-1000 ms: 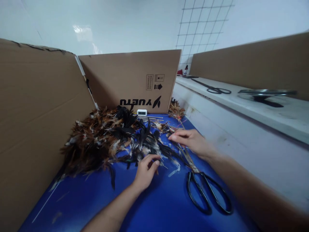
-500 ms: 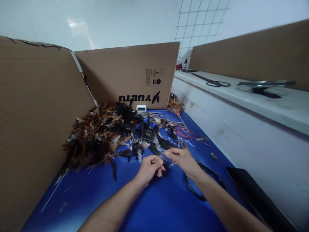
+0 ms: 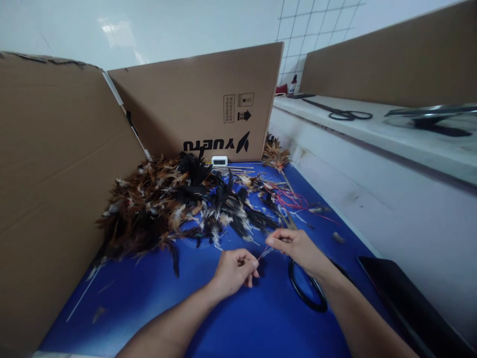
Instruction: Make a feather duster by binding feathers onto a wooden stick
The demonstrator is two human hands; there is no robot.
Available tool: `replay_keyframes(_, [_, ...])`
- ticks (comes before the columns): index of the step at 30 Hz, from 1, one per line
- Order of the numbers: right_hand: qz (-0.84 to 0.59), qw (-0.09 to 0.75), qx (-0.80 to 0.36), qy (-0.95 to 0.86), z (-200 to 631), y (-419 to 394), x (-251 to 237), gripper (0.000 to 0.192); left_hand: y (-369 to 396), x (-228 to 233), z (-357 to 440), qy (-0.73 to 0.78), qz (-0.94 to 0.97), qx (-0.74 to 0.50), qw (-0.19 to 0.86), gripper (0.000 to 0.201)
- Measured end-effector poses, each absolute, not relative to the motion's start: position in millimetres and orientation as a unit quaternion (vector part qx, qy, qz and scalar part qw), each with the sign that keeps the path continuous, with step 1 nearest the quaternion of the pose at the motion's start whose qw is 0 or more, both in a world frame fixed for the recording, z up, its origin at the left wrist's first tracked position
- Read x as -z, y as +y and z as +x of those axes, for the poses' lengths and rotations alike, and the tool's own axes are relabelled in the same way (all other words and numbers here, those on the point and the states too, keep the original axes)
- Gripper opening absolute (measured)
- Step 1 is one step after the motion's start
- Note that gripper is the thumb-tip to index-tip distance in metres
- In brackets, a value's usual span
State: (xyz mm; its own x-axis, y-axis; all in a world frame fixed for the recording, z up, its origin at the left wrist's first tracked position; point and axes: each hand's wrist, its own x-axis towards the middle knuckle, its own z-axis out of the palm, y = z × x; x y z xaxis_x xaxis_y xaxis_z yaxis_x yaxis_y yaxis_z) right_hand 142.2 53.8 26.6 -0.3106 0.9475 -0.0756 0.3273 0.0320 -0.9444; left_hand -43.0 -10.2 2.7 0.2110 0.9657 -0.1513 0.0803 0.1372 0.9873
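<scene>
My left hand (image 3: 234, 271) and my right hand (image 3: 298, 248) meet above the blue table top (image 3: 242, 318), both pinching one small thin feather (image 3: 264, 252) stretched between their fingertips. Just beyond them lies a big heap of brown and black feathers (image 3: 164, 206). Black-handled scissors (image 3: 305, 288) lie on the blue surface under my right wrist, partly hidden by it. Red threads (image 3: 294, 201) and thin sticks (image 3: 234, 170) lie behind the heap.
Cardboard walls stand at the left (image 3: 55, 174) and back (image 3: 201, 109). A small white device (image 3: 219, 160) sits by the back wall. A white ledge (image 3: 372, 134) at the right carries another pair of scissors (image 3: 346, 115). A dark flat object (image 3: 402, 303) lies at the table's right edge.
My right hand left the scissors' blades and came back to meet the left hand. Both hands now pinch a thin feather, drawn slightly nearer to me.
</scene>
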Motion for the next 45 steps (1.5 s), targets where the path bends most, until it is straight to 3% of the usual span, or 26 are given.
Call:
replay_keyframes(4, [-0.495, 0.344, -0.481, -0.636, 149, 55, -33, 0.027, -12, 0, -42, 0.497, 0.569, -0.364, 0.545, 0.023])
replay_keyframes(7, [-0.512, 0.41, -0.469, -0.591, 155, 58, -36, 0.027, -11, 1, -44, 0.507, 0.601, -0.353, 0.508, 0.021])
replay_keyframes(14, [-0.541, 0.6, -0.398, -0.434, 175, 76, -35, 0.032, -10, 1, -47, 0.48, 0.764, -0.34, 0.266, 0.018])
replay_keyframes(24, [-0.585, 0.603, -0.313, -0.443, 192, 89, -28, 0.035, 5, 3, -22, 0.549, 0.801, -0.202, 0.127, 0.031])
replay_keyframes(29, [-0.563, 0.633, -0.347, -0.402, 199, 90, -33, 0.034, 18, 2, -4, 0.571, 0.803, -0.142, 0.09, 0.018])
replay_keyframes(32, [-0.517, 0.603, -0.452, -0.406, 202, 86, -37, 0.034, 18, 4, -6, 0.566, 0.804, -0.156, 0.099, 0.014])
replay_keyframes(37, [-0.469, 0.427, -0.565, -0.528, 199, 76, -41, 0.034, 16, 2, -25, 0.51, 0.821, -0.194, 0.168, 0.018])
replay_keyframes(40, [-0.462, 0.338, -0.564, -0.595, 197, 73, -42, 0.033, 21, -5, -30, 0.497, 0.823, -0.209, 0.179, 0.029])
replay_keyframes(45, [-0.464, 0.252, -0.504, -0.683, 194, 71, -38, 0.03, 41, -17, -13, 0.501, 0.833, -0.215, 0.096, 0.03])
